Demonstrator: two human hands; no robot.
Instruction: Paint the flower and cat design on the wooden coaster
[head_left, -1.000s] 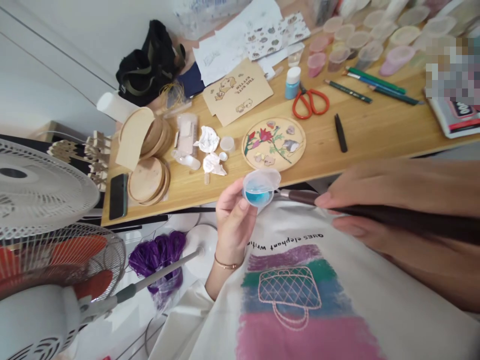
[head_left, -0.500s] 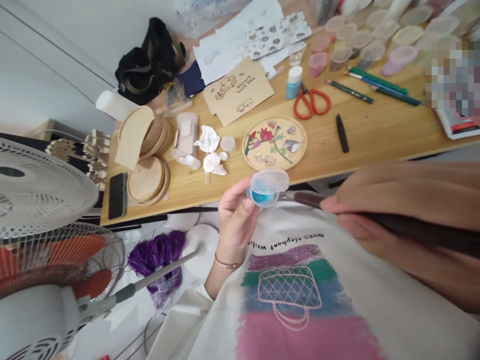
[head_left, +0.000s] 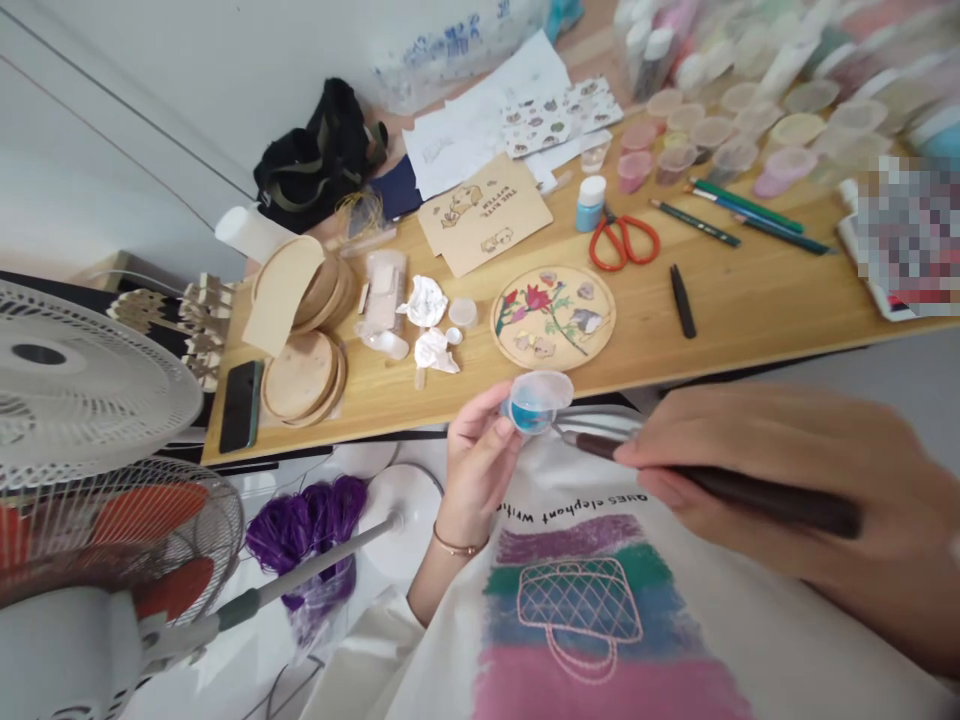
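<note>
White plastic at the far left: a fan [head_left: 82,390] is seen beside the table [head_left: 750,300], and a phone [head_left: 240,405] is laid at the near edge. Next, the left hand [head_left: 480,455]: a small cup [head_left: 534,403] of blue paint is pinched between thumb and fingertips, held in the air just off the table edge, above the shirt [head_left: 675,620]. The cup is tilted, its lid flipped open. A brush [head_left: 750,492] is pointed at the rim, gripped by the right hand [head_left: 795,470], fingers pressed together round the handle. In judgement, paint could be tipped or dripped onto the shirt, given that light pinch and tilt. On the shirt, "elephant" is read upside down; the lettering on the brown card [head_left: 484,215] cannot be made out.
</note>
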